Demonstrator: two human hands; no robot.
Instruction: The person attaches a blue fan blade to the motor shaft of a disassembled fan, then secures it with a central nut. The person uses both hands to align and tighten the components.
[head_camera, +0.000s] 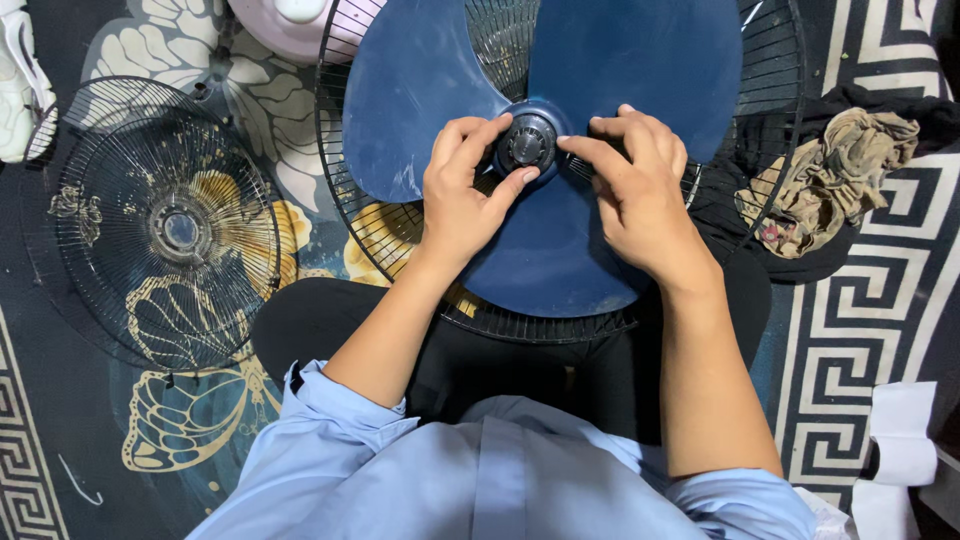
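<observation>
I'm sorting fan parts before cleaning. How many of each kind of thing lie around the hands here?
Wire fan guards: 2
Blue fan blade: 1
Black hub cap: 1
Rags: 1
Total: 5

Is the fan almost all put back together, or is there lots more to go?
About halfway, it seems. The blue blade already sits inside the rear grille. Right now the left hand and right hand both pinch the black centre knob on the blade's hub. The front grille lies apart on the rug, so it is not yet on.
</observation>
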